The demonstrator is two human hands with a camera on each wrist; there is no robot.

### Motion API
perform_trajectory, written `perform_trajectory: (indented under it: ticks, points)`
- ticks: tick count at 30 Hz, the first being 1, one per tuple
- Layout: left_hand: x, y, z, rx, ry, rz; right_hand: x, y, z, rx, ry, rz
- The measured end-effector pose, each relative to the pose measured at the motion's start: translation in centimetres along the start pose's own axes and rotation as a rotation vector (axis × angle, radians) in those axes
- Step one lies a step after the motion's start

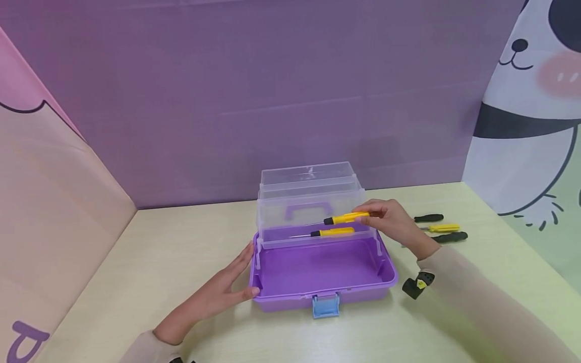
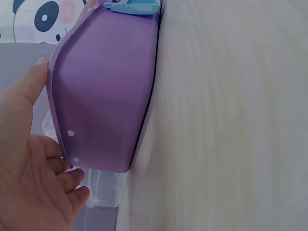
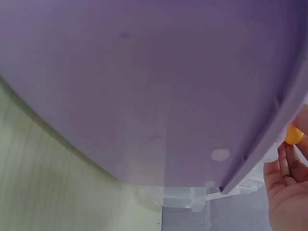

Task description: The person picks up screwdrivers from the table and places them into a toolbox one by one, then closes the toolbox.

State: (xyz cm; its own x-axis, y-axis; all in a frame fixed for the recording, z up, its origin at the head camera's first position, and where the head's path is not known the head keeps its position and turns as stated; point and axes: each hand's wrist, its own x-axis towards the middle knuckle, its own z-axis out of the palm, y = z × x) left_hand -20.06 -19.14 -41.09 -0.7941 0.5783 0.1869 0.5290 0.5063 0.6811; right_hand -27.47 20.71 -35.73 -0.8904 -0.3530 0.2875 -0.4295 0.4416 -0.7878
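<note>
Yellow screwdriver with black collar (image 1: pixel 347 218), one: extending leftward from the right grip (image 1: pixel 391 220), which is pinching its handle between thumb and fingers, with little gap left.

Second yellow screwdriver (image 1: pixel 333 232), one: lying in the clear tray (image 1: pixel 290 243), just below and to the left of the right grip, its shaft also pointing left.

Purple toolbox (image 1: pixel 290 303), one, plastic: standing open between the two grips. The left grip (image 1: pixel 220 291) is spreading wide along the near left side, fingers and thumb touching the rim, not wrapping round any tool.

Clear lid (image 1: pixel 313 187), one: standing raised behind the tray, to the left of the right grip.

Blue latch (image 1: pixel 326 306), one: hanging at the box front, below and to the left of the right grip.

Loose screwdrivers, three: two black-handled (image 1: pixel 428 218) and one yellow-handled (image 1: pixel 445 228), lying on the tabletop (image 1: pixel 190 247) to the right of the right grip.
</note>
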Motion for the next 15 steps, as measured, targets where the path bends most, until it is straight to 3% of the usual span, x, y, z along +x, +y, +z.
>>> perform_trajectory:
  ticks: [15]
  points:
    - [0.00, 0.05, -0.06, 0.001, 0.003, -0.007, 0.29, -0.15, 0.68, -0.039, 0.022, 0.001]
